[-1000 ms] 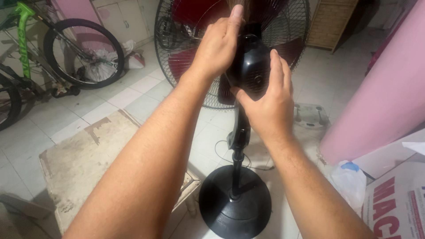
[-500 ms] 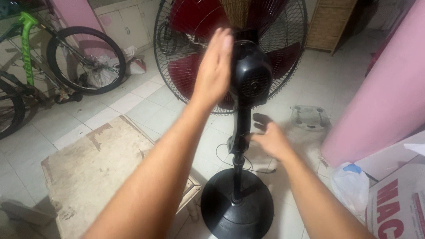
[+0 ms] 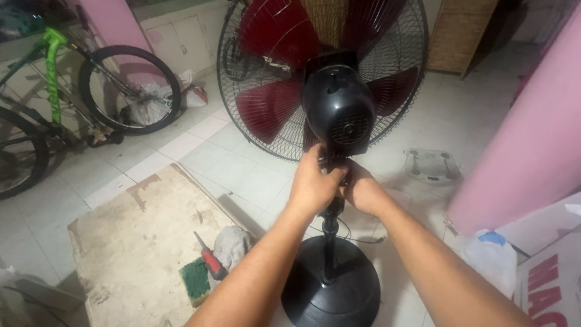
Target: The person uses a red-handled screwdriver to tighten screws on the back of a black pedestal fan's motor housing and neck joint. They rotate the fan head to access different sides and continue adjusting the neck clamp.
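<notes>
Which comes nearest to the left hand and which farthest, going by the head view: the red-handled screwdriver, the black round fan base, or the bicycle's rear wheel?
From the left hand, gripping the fan's pole just under the motor housing:
1. Black round fan base, directly below the hand on the floor.
2. Red-handled screwdriver, lower left, on the worn board beside a green sponge.
3. Bicycle's rear wheel, far upper left, by the cabinet.

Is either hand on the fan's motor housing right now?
No. Both the left hand and the right hand grip the pole just below the black motor housing.
</notes>
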